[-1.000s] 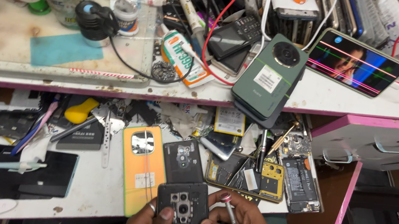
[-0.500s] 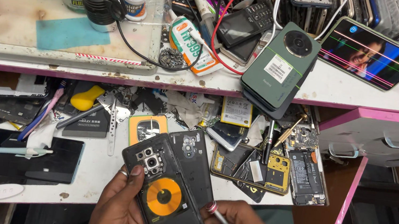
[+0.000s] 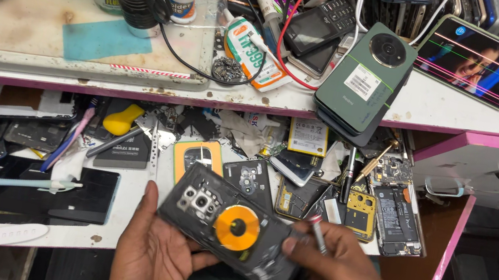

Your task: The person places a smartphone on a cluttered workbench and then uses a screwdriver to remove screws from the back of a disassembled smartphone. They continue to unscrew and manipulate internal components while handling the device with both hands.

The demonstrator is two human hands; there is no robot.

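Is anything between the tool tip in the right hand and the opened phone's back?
Nothing visible. The right hand holds a thin silver tool beside the orange round coil of the dark opened phone, which the left hand supports from below.

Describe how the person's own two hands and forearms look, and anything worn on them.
Both the left hand and the right hand are bare: no gloves, and no rings, watch or bracelet that can be seen. No sleeve shows on either forearm up to the picture's edge. The fingernails are short and unpainted. No cables or markings are on them.
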